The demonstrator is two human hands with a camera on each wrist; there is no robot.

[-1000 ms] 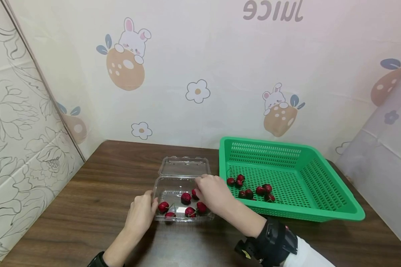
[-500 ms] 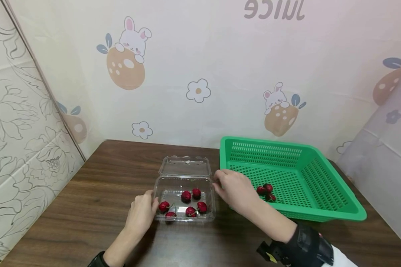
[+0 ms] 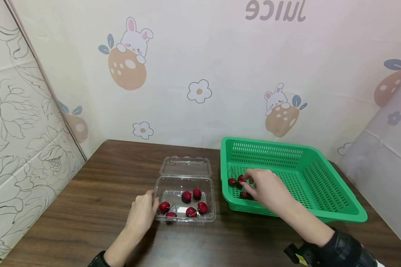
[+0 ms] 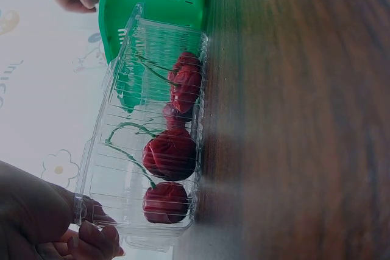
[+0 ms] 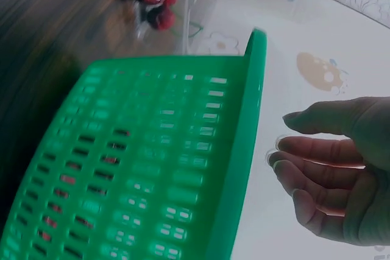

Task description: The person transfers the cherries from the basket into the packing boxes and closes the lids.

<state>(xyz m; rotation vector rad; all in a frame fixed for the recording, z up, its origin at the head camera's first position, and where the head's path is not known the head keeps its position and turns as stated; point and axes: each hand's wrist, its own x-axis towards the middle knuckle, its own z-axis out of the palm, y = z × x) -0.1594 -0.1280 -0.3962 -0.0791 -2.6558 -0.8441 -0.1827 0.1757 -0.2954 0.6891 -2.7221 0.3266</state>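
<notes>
A clear plastic clamshell box [image 3: 169,185] sits on the table with its lid [image 3: 186,167] folded back and several red cherries [image 3: 186,196] inside. My left hand [image 3: 141,211] grips the box's left side; in the left wrist view its fingers [image 4: 97,240] curl at the rim. Over the left part of the green basket [image 3: 315,151] is my right hand [image 3: 269,189], close to several cherries [image 3: 232,181] there. Thumb and fingers stand apart with nothing between them in the right wrist view. This hand hides some of the basket's cherries in the head view.
The basket's raised rim and perforated wall [image 5: 140,150] stand just right of the box, on the brown wooden table [image 3: 120,170]. Behind the table hangs a pale printed backdrop [image 3: 200,48], and a floral panel [image 3: 30,122] rises at the left.
My right hand has let go of a cherry in the box and moved right, over the basket. The left hand has stayed at the box.
</notes>
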